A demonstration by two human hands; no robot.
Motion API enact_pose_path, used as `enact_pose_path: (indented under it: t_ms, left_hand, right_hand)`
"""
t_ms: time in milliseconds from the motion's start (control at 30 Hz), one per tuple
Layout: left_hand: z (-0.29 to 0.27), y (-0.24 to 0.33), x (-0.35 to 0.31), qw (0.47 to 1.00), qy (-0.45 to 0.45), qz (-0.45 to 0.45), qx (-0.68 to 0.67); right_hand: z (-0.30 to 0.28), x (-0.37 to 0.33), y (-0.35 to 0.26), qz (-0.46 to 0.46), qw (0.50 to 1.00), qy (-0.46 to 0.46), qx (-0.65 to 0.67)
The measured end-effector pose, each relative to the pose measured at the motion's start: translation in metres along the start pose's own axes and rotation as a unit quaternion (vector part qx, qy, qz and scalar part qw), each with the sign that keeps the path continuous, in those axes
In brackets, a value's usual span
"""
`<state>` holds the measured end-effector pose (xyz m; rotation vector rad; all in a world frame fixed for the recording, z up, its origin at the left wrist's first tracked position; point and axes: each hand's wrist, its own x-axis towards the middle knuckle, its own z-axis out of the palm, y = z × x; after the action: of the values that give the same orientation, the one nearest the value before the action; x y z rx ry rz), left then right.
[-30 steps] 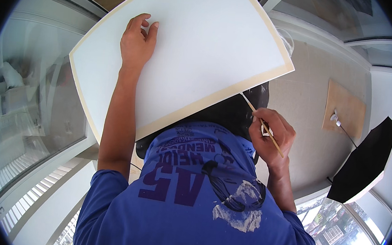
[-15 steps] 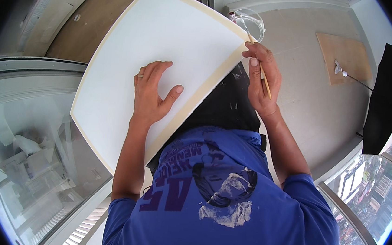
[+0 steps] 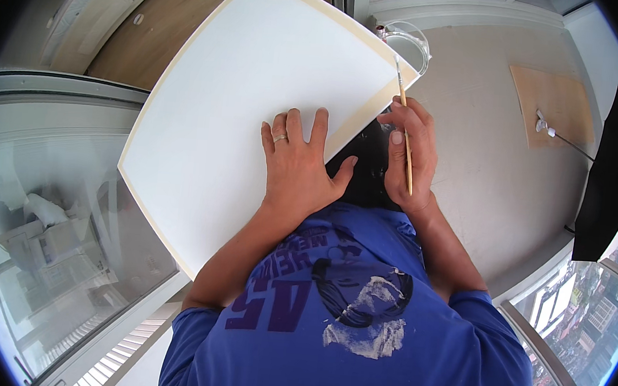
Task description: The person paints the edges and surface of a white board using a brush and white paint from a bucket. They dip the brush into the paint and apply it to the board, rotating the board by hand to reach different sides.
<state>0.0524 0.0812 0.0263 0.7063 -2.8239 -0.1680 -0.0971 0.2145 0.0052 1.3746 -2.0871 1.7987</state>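
Note:
A large white board (image 3: 261,64) with beige tape along its edges lies across my lap. My left hand (image 3: 299,159) rests on its near right part, fingers spread and palm down, the thumb reaching over the taped edge. In my right hand (image 3: 415,151) is a thin wooden paintbrush (image 3: 407,132), gripped between thumb and fingers just off the board's right corner. The brush points away from me, its pale tip over the taped corner. A clear round tub (image 3: 409,44) with a whitish rim stands behind that corner, partly hidden by the board.
On the grey floor to the right lies a brown wooden sheet (image 3: 552,104), with a lamp-like fitting on a rod (image 3: 543,124) over it. A black panel (image 3: 607,182) stands at the far right beside windows. Glass door panels (image 3: 66,194) are at the left.
My left hand has moved right across the board and flattened with its fingers spread. My right hand has come nearer to me, drawing the brush back from the tub to the board's corner.

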Motion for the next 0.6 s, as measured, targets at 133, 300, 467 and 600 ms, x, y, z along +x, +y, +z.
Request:
enact_pose_path:
  t_ms: [133,300,467,600]
  left_hand:
    - [0.008,0.000,0.005,1.000,0.011,-0.018,0.017]
    - [0.004,0.001,0.002,1.000,-0.003,-0.028,-0.007]
    - [-0.004,-0.008,-0.012,0.999,-0.015,-0.023,-0.046]
    - [-0.011,-0.016,-0.026,0.997,-0.024,-0.023,-0.067]
  right_hand:
    - [-0.001,-0.001,0.003,-0.008,1.000,0.005,0.007]
    - [-0.003,-0.002,0.001,0.004,1.000,0.007,0.022]
    - [-0.007,0.000,0.003,0.006,1.000,0.010,0.016]
    - [-0.010,0.003,0.003,0.007,1.000,0.014,0.012]
